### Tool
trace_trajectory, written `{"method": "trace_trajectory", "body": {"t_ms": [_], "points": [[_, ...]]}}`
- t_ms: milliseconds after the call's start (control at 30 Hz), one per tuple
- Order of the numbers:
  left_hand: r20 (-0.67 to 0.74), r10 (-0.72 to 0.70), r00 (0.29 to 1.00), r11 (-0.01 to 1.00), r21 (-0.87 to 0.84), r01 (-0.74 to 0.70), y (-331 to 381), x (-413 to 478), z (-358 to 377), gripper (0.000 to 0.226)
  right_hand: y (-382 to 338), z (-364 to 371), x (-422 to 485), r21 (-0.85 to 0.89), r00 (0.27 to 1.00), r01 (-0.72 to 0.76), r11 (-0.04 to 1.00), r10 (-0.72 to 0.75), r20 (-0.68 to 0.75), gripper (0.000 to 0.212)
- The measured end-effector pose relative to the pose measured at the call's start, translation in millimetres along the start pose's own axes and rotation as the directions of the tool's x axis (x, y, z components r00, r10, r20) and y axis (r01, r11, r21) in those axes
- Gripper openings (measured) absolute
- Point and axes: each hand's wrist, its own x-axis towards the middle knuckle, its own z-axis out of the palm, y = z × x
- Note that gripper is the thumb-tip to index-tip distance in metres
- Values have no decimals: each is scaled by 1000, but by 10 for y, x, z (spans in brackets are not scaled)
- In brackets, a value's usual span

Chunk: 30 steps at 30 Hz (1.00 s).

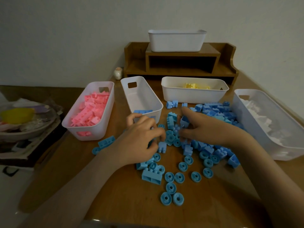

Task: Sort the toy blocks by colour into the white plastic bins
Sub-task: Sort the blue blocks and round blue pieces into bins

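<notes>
The blue blocks (212, 111) strewn over the surface (115, 195) look light, rigid and slick, best pinched across flat sides; right grip (202, 129) pinches one, left grip (141, 137) curls among them, hold unclear.

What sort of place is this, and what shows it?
Probably a room at home: a wooden desk against a plain wall, a small desktop shelf, a bowl on stacked papers.

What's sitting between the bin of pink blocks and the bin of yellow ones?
Another white bin, holding a few blue blocks, seen in the head view.
</notes>
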Motion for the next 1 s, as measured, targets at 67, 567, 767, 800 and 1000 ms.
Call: {"method": "trace_trajectory", "body": {"t_ms": [67, 567, 767, 800, 1000], "points": [[18, -17, 1000, 1000, 25, 17, 14, -4, -8, 17, 3, -4, -1, -69, 1000, -11, 998, 12, 20, 14], [-79, 2, 997, 1000, 1, -2, 9, 7, 31, 21, 9, 74, 31, 183, 992, -34, 982, 11, 125, 12], [-268, -87, 960, 995, -72, 70, 7, 47, 12, 18, -25, 121, 42, 210, 989, -38, 977, 6, 151, 10], [-295, -112, 949, 992, -85, 91, -6, 59, 0, 16, -22, 122, 43, 214, 990, -39, 976, 8, 142, 11], [-361, -420, 833, 907, -200, 371, -135, 193, -74, 12, -15, 127, 88, 281, 999, 34, 959, -29, -21, 19]]}}
